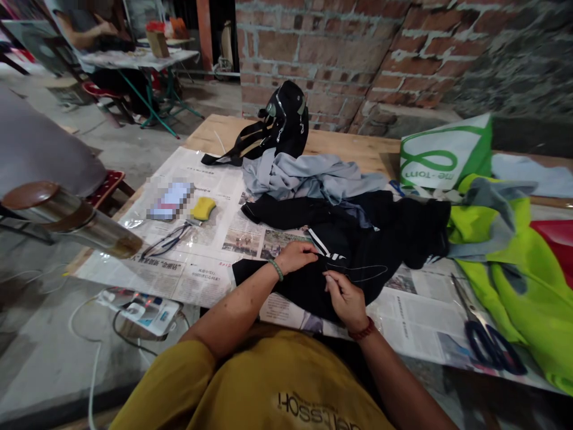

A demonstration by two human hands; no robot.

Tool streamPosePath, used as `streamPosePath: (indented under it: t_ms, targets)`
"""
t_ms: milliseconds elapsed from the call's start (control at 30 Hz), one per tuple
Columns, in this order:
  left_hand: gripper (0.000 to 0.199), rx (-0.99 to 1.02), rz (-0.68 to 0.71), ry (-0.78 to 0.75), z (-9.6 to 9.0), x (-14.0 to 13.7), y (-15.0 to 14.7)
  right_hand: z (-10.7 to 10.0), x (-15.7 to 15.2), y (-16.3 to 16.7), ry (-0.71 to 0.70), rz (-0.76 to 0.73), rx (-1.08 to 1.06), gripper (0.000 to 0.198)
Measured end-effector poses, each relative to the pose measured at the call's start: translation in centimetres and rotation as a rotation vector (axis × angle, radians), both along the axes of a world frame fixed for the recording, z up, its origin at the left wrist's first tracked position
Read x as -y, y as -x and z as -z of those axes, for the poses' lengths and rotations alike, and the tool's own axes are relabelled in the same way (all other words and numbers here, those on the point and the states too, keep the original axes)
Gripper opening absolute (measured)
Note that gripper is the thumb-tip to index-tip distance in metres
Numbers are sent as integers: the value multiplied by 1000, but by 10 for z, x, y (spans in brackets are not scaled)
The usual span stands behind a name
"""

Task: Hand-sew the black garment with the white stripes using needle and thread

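A black garment (pixel 376 239) with white stripes lies spread in front of me on the newspaper-covered table. My left hand (pixel 296 257), a green bracelet on its wrist, is closed with the fingertips pinching the black cloth beside a white stripe. Just right of it and nearer to me, my right hand (pixel 347 298) is closed in a pinch over the cloth. What its fingertips hold is too small to make out. A thin white thread (pixel 385 270) runs in a loose loop across the garment, close to the right hand.
Scissors (pixel 481 325) and a yellow-green garment (pixel 514 280) lie right. A grey cloth (pixel 308 173), a black bag (pixel 290 119) and a green-white bag (pixel 447 152) are behind. Leftward are a phone (pixel 171 200), a sponge (pixel 203 208), glasses (pixel 170 239) and a flask (pixel 89 224).
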State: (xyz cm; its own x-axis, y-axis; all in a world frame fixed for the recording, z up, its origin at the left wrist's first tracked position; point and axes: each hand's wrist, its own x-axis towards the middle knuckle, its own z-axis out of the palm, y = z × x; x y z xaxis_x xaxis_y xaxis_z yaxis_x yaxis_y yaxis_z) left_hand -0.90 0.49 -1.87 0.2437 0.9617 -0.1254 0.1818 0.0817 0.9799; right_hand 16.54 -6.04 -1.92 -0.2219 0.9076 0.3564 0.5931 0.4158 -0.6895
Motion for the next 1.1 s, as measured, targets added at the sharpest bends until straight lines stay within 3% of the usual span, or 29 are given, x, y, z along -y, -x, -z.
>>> streamPosePath:
  t_ms: [200,500,1100]
  targets:
    - [19,-26,18,44,-4,1,1,1,-1,1,-29,-4,22,20]
    - [20,-50,2,106,4,-5,2,2,-6,2,-95,-15,77,17]
    - [18,68,45,215,0,-12,5,2,-10,1,-5,8,86,17]
